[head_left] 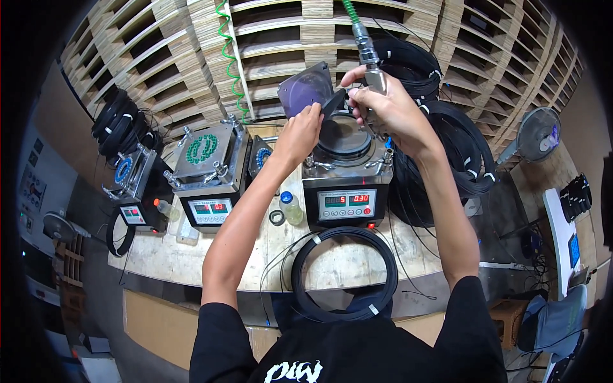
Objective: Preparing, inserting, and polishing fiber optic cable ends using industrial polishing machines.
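Note:
My right hand point(399, 112) is wrapped round a metal air blow gun point(375, 78) that hangs from a green coiled hose point(351, 11). Close by, my left hand point(299, 135) pinches a thin dark flat piece point(333, 103); its exact kind does not show. Both hands are above a benchtop pressure tester point(346, 182) with a red digital display. The tester's round chamber point(345, 143) is uncovered, with a dark ring around it. Behind my left hand, a clear plate lid point(306, 89) with a purple tint stands tilted up. Fingers partly hide the chamber's back edge.
A black cable coil point(297, 274) hangs over the bench's front edge. Two similar testers point(211, 185) point(134, 182) stand left, beside small bottles point(292, 209). More black coils point(456, 147) are piled right. A fan point(539, 140) is farther right; wooden pallets point(274, 38) line the back.

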### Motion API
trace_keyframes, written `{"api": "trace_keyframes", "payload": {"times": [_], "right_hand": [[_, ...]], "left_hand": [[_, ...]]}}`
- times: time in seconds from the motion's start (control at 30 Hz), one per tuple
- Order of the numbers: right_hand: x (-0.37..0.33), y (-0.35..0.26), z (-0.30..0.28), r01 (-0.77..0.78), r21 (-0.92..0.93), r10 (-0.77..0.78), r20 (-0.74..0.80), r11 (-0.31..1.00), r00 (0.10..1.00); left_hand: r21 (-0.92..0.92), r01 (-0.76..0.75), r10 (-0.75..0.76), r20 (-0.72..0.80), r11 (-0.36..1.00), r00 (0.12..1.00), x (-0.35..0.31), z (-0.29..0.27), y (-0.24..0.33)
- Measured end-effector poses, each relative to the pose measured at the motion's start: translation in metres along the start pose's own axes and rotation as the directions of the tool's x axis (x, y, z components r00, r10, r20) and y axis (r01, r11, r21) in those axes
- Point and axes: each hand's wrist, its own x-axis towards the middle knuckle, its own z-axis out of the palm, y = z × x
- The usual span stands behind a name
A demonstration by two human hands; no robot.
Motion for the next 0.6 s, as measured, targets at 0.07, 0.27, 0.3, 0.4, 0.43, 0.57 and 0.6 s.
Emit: {"api": "trace_keyframes", "payload": {"times": [0.07,0.27,0.3,0.4,0.43,0.57,0.6], "right_hand": [[-0.009,-0.008,-0.001,-0.052,0.059,0.052,-0.002,0.997,0.999],[-0.011,0.01,-0.022,-0.079,-0.009,0.08,0.06,0.997,0.995],[-0.011,0.013,-0.026,-0.086,-0.044,0.088,0.032,0.995,0.996],[-0.008,0.019,-0.036,-0.093,-0.103,0.091,-0.017,0.99,0.996],[-0.006,0.021,-0.039,-0.065,-0.057,0.061,-0.068,0.996,0.996],[-0.007,0.012,-0.046,-0.008,-0.016,0.006,-0.138,1.0,0.99],[-0.007,0.008,-0.05,0.014,-0.045,-0.02,-0.141,0.999,0.99]], "left_hand": [[0.023,-0.011,0.011,0.016,1.0,1.0,0.0,0.0,0.0],[-0.022,0.018,-0.017,0.05,1.0,0.999,-0.001,-0.002,0.002],[-0.021,0.006,-0.005,0.05,1.0,0.999,-0.001,-0.002,0.002],[-0.012,-0.002,0.002,0.056,1.0,0.998,0.0,-0.003,0.004],[-0.006,0.002,-0.002,0.063,1.0,0.998,0.0,-0.003,0.005],[0.005,-0.028,0.028,0.048,1.0,0.998,-0.002,-0.005,0.004],[0.027,-0.032,0.03,0.069,0.999,0.997,-0.002,-0.006,0.005]]}}
